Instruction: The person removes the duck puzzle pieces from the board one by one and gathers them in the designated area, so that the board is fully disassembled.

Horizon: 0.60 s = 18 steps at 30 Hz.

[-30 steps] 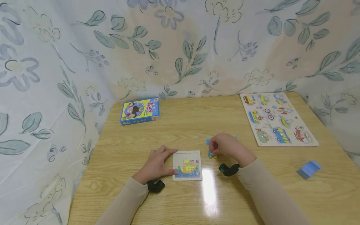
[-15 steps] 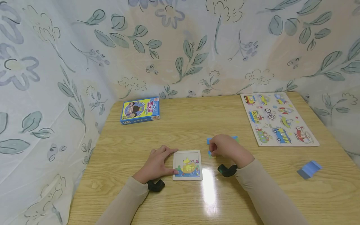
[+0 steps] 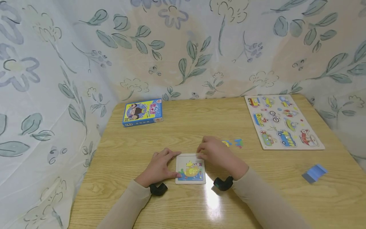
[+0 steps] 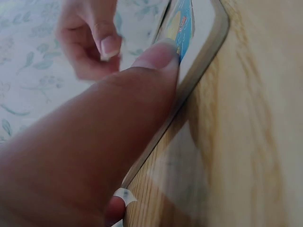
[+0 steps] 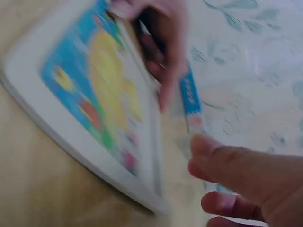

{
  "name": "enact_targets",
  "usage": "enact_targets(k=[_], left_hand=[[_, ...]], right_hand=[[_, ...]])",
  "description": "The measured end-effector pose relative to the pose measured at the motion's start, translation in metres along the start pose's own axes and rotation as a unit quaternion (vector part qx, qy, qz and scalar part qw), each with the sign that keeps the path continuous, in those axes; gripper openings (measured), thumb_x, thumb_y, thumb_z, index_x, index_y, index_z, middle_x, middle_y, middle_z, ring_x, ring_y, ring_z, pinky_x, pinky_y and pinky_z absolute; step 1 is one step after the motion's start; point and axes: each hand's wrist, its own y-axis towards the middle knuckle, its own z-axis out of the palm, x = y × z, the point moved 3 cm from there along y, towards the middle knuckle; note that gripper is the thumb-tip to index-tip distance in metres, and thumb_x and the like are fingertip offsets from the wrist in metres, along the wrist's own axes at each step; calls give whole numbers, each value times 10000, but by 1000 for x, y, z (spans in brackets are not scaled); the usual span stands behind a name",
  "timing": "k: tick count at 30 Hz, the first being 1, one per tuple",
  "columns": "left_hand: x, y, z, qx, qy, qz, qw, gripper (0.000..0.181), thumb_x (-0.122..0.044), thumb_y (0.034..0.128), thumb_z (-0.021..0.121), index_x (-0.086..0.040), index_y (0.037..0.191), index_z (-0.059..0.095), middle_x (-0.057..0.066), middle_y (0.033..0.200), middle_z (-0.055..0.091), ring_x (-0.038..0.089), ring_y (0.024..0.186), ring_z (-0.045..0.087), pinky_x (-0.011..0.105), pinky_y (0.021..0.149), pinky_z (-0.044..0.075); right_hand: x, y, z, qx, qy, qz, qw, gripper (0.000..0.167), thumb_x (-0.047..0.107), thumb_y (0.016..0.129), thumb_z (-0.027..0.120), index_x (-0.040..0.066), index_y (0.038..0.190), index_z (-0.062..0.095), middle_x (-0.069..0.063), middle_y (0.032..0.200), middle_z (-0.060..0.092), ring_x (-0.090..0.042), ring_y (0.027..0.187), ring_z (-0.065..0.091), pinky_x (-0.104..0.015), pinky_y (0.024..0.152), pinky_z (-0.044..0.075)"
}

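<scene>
A small framed jigsaw puzzle [image 3: 191,176] with a yellow duck-like figure on blue lies on the table. Its upper left part is bare board. My left hand [image 3: 160,168] holds the frame's left side, thumb [image 4: 156,56] over the lower left corner and index finger at the upper left. My right hand [image 3: 215,152] is over the puzzle's upper right corner, thumb and fingers pinched together. A pale edge, seemingly of a puzzle piece [image 4: 111,57], shows at the fingertips; most of it is hidden. Loose puzzle pieces [image 3: 239,143] lie beyond this hand.
A blue and yellow box [image 3: 143,113] stands at the back left of the table. At the back right is a vehicle peg puzzle board [image 3: 281,122]. A bent blue piece [image 3: 314,173] lies at the right. A flowered cloth [image 3: 183,63] hangs behind.
My right hand has moved left from the loose pieces to the puzzle's upper right corner, uncovering more pieces behind it. My left hand and the puzzle have stayed put.
</scene>
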Motion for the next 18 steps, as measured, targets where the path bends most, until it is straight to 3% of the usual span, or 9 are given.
enact_targets(k=[2, 5, 13, 18], left_hand=[[1, 0, 0, -2, 33, 7, 10000, 854, -553, 800, 879, -204, 1517, 571, -74, 1088, 526, 90, 862, 431, 378, 830, 306], [1, 1, 1, -33, 79, 50, 10000, 853, -551, 800, 881, -200, 1514, 574, -69, 1093, 528, 90, 868, 437, 378, 832, 313], [-1, 0, -1, -84, 19, 99, 9999, 859, -530, 795, 893, -187, 1515, 574, -68, 1092, 529, 90, 860, 432, 383, 825, 308], [0, 0, 0, -90, 9, 109, 9999, 852, -548, 799, 882, -193, 1512, 577, -73, 1085, 526, 87, 864, 430, 379, 818, 302]], right_hand=[[9, 1, 10, -13, -246, -315, 9992, 288, 304, 880, 871, 114, 1090, 823, -14, 995, 628, -189, 862, 543, -352, 734, 503], [17, 2, 23, 97, -511, -411, 9978, 406, 370, 863, 874, 151, 1198, 804, -16, 1074, 619, -213, 951, 517, -389, 765, 487], [33, 1, 33, 15, -645, -696, 9955, 312, 362, 812, 908, 233, 1090, 850, 26, 1037, 616, -173, 907, 513, -350, 767, 463], [42, -1, 37, 292, -430, -352, 9980, 328, 323, 813, 918, 200, 1106, 839, 22, 1056, 639, -184, 915, 550, -395, 805, 475]])
